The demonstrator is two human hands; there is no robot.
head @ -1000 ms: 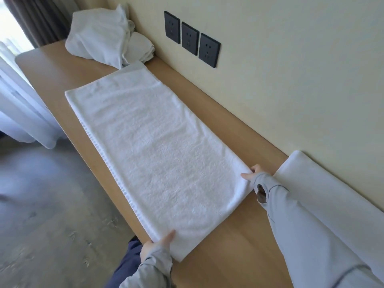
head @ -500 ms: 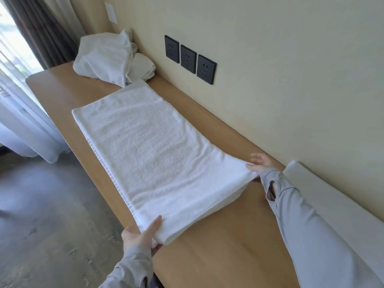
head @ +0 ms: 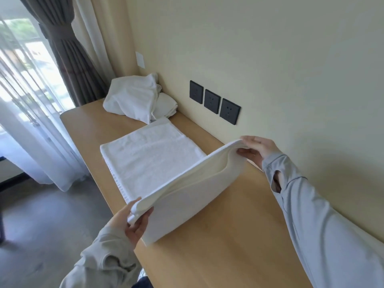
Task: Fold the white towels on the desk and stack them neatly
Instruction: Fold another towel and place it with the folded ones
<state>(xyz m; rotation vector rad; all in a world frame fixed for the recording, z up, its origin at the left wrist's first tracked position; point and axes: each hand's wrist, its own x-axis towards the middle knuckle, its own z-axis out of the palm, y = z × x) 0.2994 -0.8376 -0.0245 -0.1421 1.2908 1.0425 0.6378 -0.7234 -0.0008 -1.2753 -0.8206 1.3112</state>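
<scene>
A: Where's the white terry towel?
B: On the light wooden table. Far half lies flat. Near half is up off the surface, slung between both grips.
A: Left grip?
B: Pinches the near corner over the table's front edge, thumb on top, fingers under. Two layers show there.
A: Right grip?
B: Holds the other near corner by the wall, fingers over the top edge, thumb below. That corner sits higher than the left one.
A: Other towels?
B: Crumpled heap of white towels at the table's far end, just beside the flat half. Three black wall sockets on the wall above the table.
</scene>
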